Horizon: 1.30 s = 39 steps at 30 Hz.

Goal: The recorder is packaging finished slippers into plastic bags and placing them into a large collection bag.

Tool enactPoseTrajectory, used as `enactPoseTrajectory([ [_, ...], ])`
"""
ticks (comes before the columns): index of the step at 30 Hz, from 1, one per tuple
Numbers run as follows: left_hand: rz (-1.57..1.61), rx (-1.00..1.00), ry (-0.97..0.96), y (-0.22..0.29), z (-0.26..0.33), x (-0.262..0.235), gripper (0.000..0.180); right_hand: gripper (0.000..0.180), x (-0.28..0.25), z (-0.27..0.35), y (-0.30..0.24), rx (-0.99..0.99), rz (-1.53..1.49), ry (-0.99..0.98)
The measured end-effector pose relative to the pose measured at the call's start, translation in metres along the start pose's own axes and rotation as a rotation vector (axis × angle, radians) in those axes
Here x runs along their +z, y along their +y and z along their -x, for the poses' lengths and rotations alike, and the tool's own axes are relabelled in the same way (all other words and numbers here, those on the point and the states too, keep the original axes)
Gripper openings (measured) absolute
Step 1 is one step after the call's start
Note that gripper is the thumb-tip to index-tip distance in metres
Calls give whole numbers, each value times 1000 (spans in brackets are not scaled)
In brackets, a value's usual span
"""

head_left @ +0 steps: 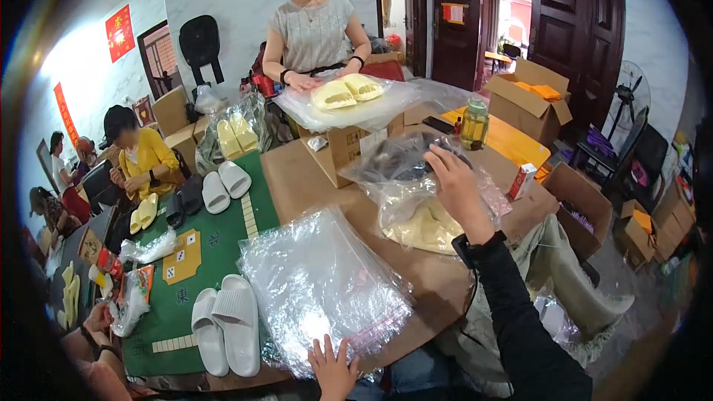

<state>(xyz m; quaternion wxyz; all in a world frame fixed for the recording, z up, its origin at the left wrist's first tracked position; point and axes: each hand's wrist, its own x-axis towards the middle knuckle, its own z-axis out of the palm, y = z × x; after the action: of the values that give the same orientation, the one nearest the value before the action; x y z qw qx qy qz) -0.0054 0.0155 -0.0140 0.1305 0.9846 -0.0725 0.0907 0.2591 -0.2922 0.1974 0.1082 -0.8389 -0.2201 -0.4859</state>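
My left hand (332,368) lies flat with spread fingers on the near edge of a stack of clear plastic bags (323,275). My right hand (454,184) is stretched forward, fingers extended, over a clear plastic bag (386,194) to the right of the stack. Inside or under that film are a dark item (405,154) and pale yellow slippers (425,227), partly hidden by glare and folds. Left of the stack, a pair of white slippers (241,327) rests on a green mat (286,380), one slipper overlapping the other.
Opposite, a person presses hands beside yellow slippers (345,93) on clear film, above a cardboard box (347,150). At left, a person in yellow sits near grey slippers (225,184). A glass jar (474,123) stands at the back right; open cartons (578,204) and a woven sack (568,271) lie right.
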Motion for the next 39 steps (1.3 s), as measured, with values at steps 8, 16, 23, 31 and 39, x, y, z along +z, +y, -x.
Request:
enactPoseTrajectory([
  [8, 19, -9, 30, 2, -1, 2, 52, 42, 55, 9, 31, 93, 193, -57],
  [16, 23, -19, 41, 4, -2, 2, 52, 40, 72, 6, 32, 244, 381, -216],
  [23, 25, -33, 23, 0, 1, 9, 51, 35, 81, 4, 41, 335, 325, -241],
  [31, 56, -49, 41, -3, 5, 19, 48, 41, 97, 16, 61, 262, 400, -230],
  [39, 12, -45, 24, -4, -1, 13, 54, 77, 49, 7, 9, 239, 135, -257],
])
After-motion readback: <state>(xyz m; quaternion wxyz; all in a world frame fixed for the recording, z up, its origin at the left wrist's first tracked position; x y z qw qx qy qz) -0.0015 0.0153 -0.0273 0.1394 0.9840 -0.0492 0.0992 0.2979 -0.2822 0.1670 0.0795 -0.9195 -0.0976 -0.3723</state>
